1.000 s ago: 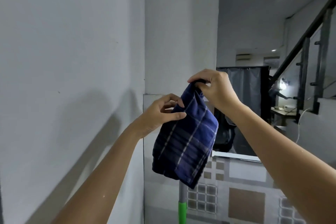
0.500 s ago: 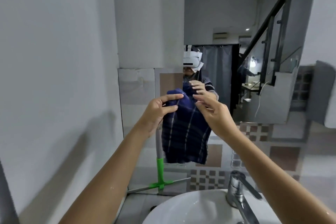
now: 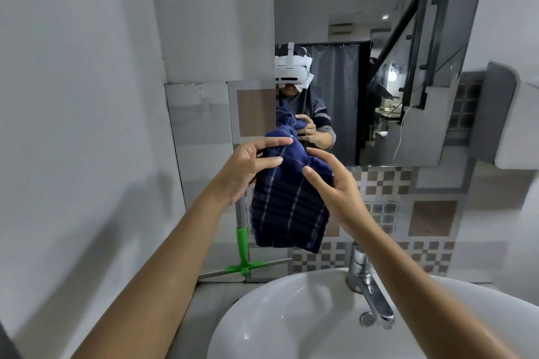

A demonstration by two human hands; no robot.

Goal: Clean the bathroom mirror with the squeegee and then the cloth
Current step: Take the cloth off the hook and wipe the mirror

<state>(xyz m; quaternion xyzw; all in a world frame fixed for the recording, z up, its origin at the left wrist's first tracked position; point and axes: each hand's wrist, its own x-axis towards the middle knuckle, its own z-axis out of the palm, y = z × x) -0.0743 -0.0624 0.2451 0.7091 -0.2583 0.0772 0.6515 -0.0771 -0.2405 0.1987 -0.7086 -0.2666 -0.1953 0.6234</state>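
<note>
We hold a dark blue cloth with pale checked lines up in front of us, between both hands and just below the lower edge of the mirror. Our left hand has its grip closed on the cloth's upper left part, fingers curled over the bunched top edge with the thumb beneath. Our right hand sits against the cloth's right side with the fingers spread and loose; its grip looks open, touching the fabric rather than pinching it. The cloth hangs down in a folded bundle, its lower hem free in the air above the sink.

The squeegee leans upright against the tiled wall behind the cloth, left of the tap; its green neck and crosspiece stand on the ledge at the back of the basin, and its grey handle runs up behind our left hand. It is in nobody's grip.

In the mirror we see the cloth's reflection and a hand, along with a white headset, a grey curtain and a staircase railing
</note>
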